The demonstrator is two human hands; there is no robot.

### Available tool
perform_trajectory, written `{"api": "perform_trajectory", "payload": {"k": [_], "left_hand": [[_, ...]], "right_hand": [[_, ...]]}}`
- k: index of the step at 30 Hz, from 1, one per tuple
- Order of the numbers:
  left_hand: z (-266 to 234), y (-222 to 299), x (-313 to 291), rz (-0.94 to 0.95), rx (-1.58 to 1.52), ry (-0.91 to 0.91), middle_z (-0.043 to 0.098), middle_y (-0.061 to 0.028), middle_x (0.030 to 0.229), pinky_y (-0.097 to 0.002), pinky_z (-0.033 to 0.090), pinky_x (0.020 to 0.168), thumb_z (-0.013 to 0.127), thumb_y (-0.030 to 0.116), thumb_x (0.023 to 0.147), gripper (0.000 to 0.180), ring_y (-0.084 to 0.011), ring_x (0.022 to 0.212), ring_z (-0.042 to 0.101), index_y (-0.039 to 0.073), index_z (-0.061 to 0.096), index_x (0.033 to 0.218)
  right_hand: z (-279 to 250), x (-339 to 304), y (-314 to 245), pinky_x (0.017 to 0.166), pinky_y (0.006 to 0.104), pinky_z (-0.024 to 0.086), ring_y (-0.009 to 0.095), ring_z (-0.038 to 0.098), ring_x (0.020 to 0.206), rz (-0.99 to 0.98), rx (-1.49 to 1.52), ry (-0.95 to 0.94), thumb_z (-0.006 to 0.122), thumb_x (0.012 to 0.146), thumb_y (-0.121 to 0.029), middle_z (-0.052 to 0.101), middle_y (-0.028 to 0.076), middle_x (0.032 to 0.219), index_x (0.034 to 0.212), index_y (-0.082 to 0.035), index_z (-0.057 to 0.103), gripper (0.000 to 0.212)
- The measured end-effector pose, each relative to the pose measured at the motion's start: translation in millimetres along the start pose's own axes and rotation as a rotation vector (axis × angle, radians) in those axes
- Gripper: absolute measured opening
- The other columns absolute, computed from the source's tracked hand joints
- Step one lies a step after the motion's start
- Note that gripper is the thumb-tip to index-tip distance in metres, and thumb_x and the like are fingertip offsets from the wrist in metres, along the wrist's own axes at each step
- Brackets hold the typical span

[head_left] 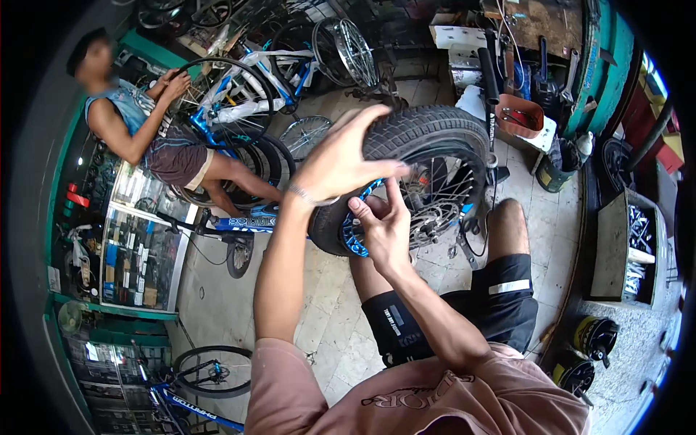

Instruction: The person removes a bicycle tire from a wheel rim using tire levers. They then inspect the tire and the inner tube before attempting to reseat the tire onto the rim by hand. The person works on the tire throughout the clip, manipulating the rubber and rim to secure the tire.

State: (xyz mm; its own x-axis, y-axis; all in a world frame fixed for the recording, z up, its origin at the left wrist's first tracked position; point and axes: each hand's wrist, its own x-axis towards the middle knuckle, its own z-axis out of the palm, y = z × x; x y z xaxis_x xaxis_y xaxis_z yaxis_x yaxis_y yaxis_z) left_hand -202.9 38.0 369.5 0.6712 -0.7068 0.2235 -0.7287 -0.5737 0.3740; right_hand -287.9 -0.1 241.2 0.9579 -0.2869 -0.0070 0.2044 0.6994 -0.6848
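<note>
A small bicycle wheel stands in front of me, its black treaded tire (428,127) fitted around a blue patterned rim (353,233). Spokes and a disc rotor (428,212) show in its middle. My left hand (341,161), slightly blurred, straddles the left side of the tire, fingers over the tread and thumb along the inner side. Below it, my right hand (386,226) is at the rim, with thumb and fingers closing on its edge. Its index finger points up toward the left thumb. What lies under the right fingertips is partly hidden.
Another person (145,123) sits at the left, holding a thin bicycle tire near blue bicycles. A display case (138,254) lines the left wall. At right are a red-brown tray (518,116), a bucket (557,165) and a metal box of parts (631,250).
</note>
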Motion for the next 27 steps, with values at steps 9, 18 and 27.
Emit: {"api": "perform_trajectory", "payload": {"k": [9, 18, 27], "left_hand": [[7.9, -28.9, -95.0, -0.162, -0.198, 0.115, 0.053, -0.0240, 0.130, -0.0364, 0.041, 0.102, 0.074, 0.009, 0.077, 0.076, -0.0276, 0.120, 0.054, -0.007, 0.034, 0.141], [47.5, -8.8, -94.0, -0.165, 0.024, 0.334, 0.059, -0.0268, 0.120, -0.0389, 0.048, 0.092, 0.071, 0.003, 0.078, 0.058, -0.0375, 0.110, 0.061, -0.006, 0.046, 0.130], [68.9, 7.3, -85.0, -0.133, 0.096, 0.483, 0.063, -0.0253, 0.111, -0.0429, 0.051, 0.085, 0.070, 0.007, 0.077, 0.052, -0.0410, 0.100, 0.063, -0.001, 0.052, 0.126]], "right_hand": [[-8.4, 0.7, -6.4, 0.074, 0.0185, 0.045, 0.008, 0.056, 0.084, 0.020, 0.076, -0.031, 0.058, 0.092, 0.004, 0.066, 0.007, 0.094, 0.148, 0.008, 0.015, 0.070], [-17.8, -7.9, -18.1, 0.073, 0.0241, 0.049, 0.013, 0.062, 0.087, -0.057, 0.082, 0.019, 0.060, 0.092, -0.002, 0.067, 0.011, 0.099, 0.144, 0.000, 0.027, 0.060], [-29.5, -4.3, -17.7, 0.069, 0.0233, 0.046, 0.011, 0.061, 0.081, -0.085, -0.054, 0.107, 0.064, 0.092, -0.009, 0.068, 0.010, 0.094, 0.142, 0.001, 0.027, 0.064]]}}
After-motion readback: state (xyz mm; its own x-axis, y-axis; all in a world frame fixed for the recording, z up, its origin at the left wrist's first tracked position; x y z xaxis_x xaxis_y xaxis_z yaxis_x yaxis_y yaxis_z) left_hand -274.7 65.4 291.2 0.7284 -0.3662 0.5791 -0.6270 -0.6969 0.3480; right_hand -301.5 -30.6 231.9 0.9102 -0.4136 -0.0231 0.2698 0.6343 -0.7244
